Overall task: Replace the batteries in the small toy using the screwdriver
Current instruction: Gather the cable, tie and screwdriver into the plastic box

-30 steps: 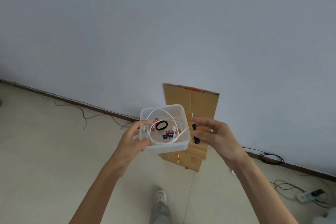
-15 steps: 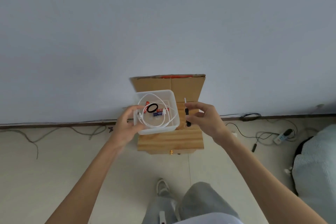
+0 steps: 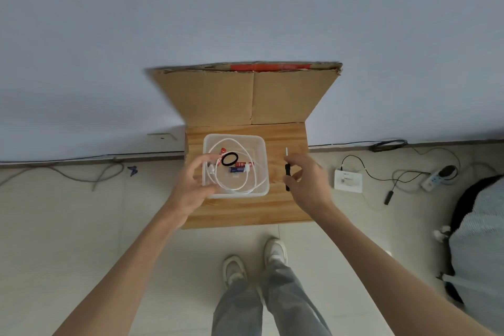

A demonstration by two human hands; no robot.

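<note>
**Holding a screwdriver beside a tub of batteries**

Pinching the black handle of a small screwdriver with a thin silver shaft (image 3: 286,169), the thumb and fingertips (image 3: 293,178) of the right hand (image 3: 306,185) are closed on the tool, which stands roughly upright with its shaft pointing away from the person. The remaining fingers curl loosely above the handle. The left hand (image 3: 191,185) is spread open, fingers apart and slightly blurred, hovering at the left wall of a clear, square plastic tub (image 3: 260,188); whether it touches the wall cannot be told, and it grips nothing.

Inside the tub lie a coiled white cable (image 3: 246,185), a black rubber ring (image 3: 230,159), two red-labelled cylindrical batteries (image 3: 244,164) and a dark blue battery (image 3: 236,169). No toy can be made out with certainty among them.

The tub rests on a small light wooden table (image 3: 245,213), with the screwdriver held above the bare wood just to the tub's right. A flattened brown cardboard sheet (image 3: 245,95) leans against the pale wall behind the table. On the tiled floor to the right sit a flat white box-shaped device (image 3: 348,180) and a white power strip (image 3: 436,179) with dark cables. White shoes (image 3: 234,270) and grey trousers show below.
</note>
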